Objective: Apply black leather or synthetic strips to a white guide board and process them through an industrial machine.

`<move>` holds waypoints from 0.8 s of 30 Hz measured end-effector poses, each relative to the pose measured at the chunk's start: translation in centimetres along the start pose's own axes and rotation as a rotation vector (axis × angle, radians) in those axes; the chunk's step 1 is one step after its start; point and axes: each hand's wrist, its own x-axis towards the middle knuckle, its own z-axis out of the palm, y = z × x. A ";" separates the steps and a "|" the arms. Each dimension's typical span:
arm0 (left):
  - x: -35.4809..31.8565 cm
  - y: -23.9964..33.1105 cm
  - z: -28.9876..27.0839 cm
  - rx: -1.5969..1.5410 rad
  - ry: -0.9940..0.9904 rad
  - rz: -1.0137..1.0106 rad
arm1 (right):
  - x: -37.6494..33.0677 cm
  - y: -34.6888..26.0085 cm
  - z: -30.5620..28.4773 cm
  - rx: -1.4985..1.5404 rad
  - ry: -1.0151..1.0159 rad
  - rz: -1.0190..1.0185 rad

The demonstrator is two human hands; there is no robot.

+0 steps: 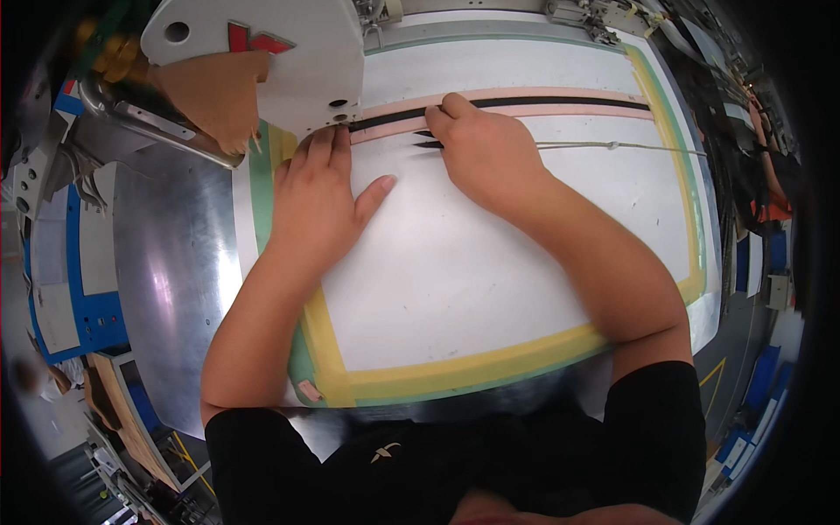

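Note:
A long black strip lies between two pink bands across the far part of a white board. My left hand rests palm down at the strip's left end, fingertips pressing near it and the thumb spread out. Farther right, my right hand is closed, with thumb and index finger at the strip. Two dark points of a small tool, like tweezers or thread snips, stick out of that hand to the left. Its handle is hidden in the palm.
Beyond my left hand stands a white machine head with brown paper taped on. A thin cord runs right from my right hand. Yellow tape edges the board. A shiny metal table extends left.

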 end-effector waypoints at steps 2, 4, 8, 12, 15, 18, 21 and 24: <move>0.1 0.0 0.0 -0.003 -0.006 -0.004 | 0.0 0.0 -0.1 -0.005 -0.004 0.005; 0.1 -0.1 -0.1 -0.002 -0.013 -0.005 | 0.2 -0.3 -0.2 -0.023 -0.046 0.022; 0.1 -0.1 0.0 0.005 -0.034 -0.015 | 0.2 -0.1 0.0 -0.010 -0.027 0.025; 0.2 -0.3 0.1 -0.004 -0.022 -0.015 | 0.3 -0.1 0.2 -0.012 -0.025 0.022; 0.2 -0.3 0.1 -0.009 -0.027 -0.025 | 0.4 0.0 0.5 -0.008 -0.023 0.015; 0.2 -0.3 0.0 -0.008 -0.022 -0.026 | 0.4 -0.3 0.6 -0.001 -0.019 0.015; 0.3 -0.3 -0.1 0.005 -0.046 -0.029 | 0.5 -0.4 0.5 0.004 -0.014 0.016; 0.3 -0.3 -0.1 -0.018 -0.031 -0.023 | 0.6 -0.4 0.2 -0.007 -0.018 0.004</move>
